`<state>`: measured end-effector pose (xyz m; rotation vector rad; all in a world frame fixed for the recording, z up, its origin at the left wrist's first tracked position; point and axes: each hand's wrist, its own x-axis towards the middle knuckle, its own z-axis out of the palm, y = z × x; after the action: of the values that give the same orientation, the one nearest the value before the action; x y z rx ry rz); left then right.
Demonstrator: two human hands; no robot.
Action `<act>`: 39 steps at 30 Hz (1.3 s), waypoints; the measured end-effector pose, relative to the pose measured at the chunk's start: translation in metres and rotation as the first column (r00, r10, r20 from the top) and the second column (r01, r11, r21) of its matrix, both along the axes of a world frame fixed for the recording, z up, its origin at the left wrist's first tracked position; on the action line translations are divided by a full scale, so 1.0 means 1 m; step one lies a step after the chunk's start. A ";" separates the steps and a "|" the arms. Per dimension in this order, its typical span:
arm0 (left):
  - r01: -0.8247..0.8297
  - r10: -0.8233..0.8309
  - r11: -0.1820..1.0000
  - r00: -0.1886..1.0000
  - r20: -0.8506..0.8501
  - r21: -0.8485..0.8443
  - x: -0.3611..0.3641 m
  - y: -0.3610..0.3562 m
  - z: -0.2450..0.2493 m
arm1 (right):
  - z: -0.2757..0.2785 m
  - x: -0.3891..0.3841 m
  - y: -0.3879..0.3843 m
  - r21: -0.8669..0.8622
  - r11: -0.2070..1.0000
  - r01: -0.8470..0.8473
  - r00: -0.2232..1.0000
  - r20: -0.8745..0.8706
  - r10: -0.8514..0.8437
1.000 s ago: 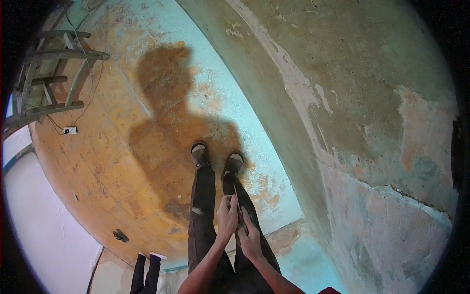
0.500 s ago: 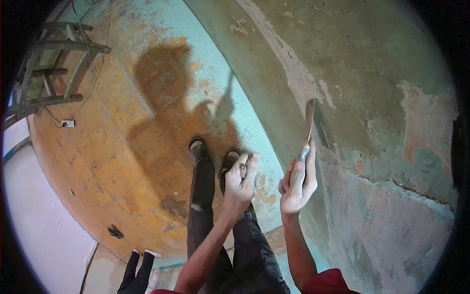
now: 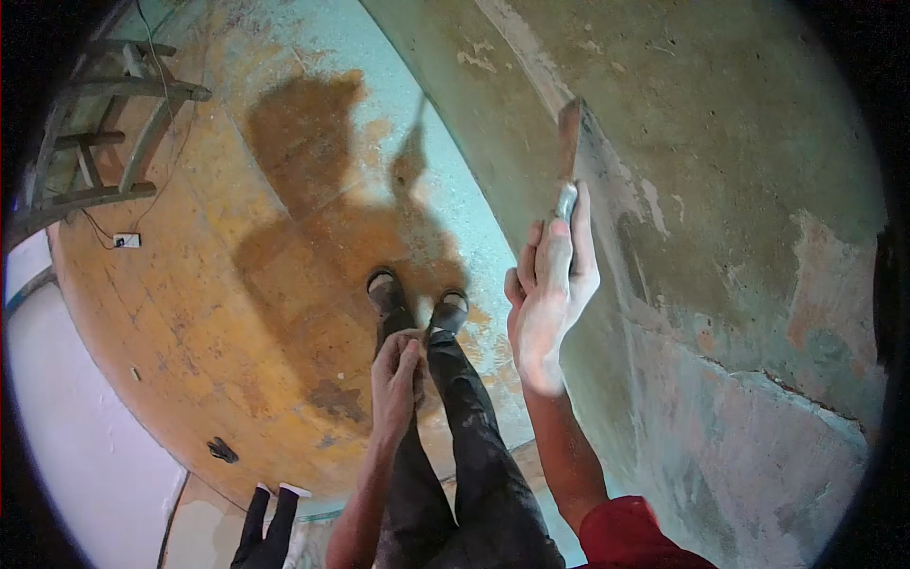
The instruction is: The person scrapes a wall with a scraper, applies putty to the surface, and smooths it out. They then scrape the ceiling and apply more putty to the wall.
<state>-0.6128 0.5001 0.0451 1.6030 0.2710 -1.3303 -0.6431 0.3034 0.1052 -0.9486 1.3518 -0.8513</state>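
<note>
My right hand (image 3: 552, 284) is wrapped round the handle of a putty knife (image 3: 571, 142), whose metal blade points up and touches or lies just over the rough wall (image 3: 739, 142). A pale strip of filler (image 3: 526, 43) runs down the wall to the blade. Below and to the left, my left hand (image 3: 394, 384) is closed in front of my legs, its fingers pressed together; what they hold, if anything, is hidden. Whitish dust covers my right hand.
A wooden frame (image 3: 123, 90) stands on the stained floor (image 3: 190, 284) at upper left, with a cable and socket block (image 3: 126, 241) nearby. A dark object (image 3: 223, 449) lies lower left, above another person's legs (image 3: 265, 526). A ragged crack (image 3: 787, 384) crosses the wall.
My right hand has moved up and slightly left along the wall with the putty knife. My left hand has dropped down and left, away from it.
</note>
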 end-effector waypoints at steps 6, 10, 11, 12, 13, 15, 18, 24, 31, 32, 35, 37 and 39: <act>-0.116 0.106 0.992 0.981 -0.160 -0.055 0.003 -0.005 0.008 | -0.003 -0.012 0.011 -0.005 0.999 0.044 0.997 -0.062 -0.045; -0.067 0.058 0.996 0.990 -0.131 -0.066 0.010 -0.013 0.012 | -0.012 0.026 0.001 -0.013 0.999 0.029 1.000 -0.002 -0.029; -0.040 0.032 0.997 0.994 -0.106 -0.067 0.015 -0.013 0.014 | -0.006 0.021 0.007 -0.026 0.999 0.048 0.995 -0.087 -0.050; -0.046 0.040 0.997 0.994 -0.103 -0.060 0.020 -0.014 0.017 | -0.007 0.008 0.013 -0.027 0.998 0.057 0.992 -0.112 -0.060; -0.052 0.045 0.996 0.995 -0.094 -0.070 0.026 -0.012 0.018 | -0.002 -0.001 0.017 -0.036 0.999 0.028 0.983 -0.180 -0.034; -0.060 0.052 0.997 0.988 -0.143 -0.051 0.036 -0.005 0.017 | 0.009 0.002 0.007 -0.001 1.000 0.005 0.985 -0.171 -0.005; -0.206 0.182 0.977 0.946 -0.269 -0.063 0.052 0.005 0.019 | -0.012 0.040 -0.017 -0.044 0.995 -0.089 0.988 -0.132 0.082; -0.305 0.303 0.952 0.936 -0.179 0.016 0.083 0.026 0.025 | -0.048 -0.005 0.037 -0.245 0.668 -0.702 0.641 -0.626 0.444; -0.355 0.358 0.934 0.926 -0.118 0.043 0.090 0.050 0.034 | -0.056 -0.177 0.113 0.562 0.722 -0.404 0.260 -0.686 0.679; -0.354 0.357 0.934 0.925 -0.129 0.047 0.090 0.053 0.034 | -0.066 -0.223 0.133 0.419 0.718 -0.556 0.293 -0.710 0.641; -0.312 0.326 0.945 0.926 -0.192 0.100 0.085 0.066 0.026 | -0.076 -0.344 0.187 0.544 0.691 -0.475 0.125 -0.736 0.665; -0.296 0.301 0.954 0.944 -0.133 0.055 0.074 0.074 0.003 | -0.093 -0.429 0.227 0.728 0.681 -0.070 0.327 -0.628 0.706; -0.271 0.277 0.960 0.956 -0.100 0.064 0.064 0.080 -0.024 | -0.094 -0.476 0.269 0.734 0.644 -0.216 0.098 -0.639 0.763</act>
<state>-0.5486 0.5798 0.0213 1.4742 0.5764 -1.2030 -1.1191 0.5726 0.0109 -1.4742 1.8406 0.8566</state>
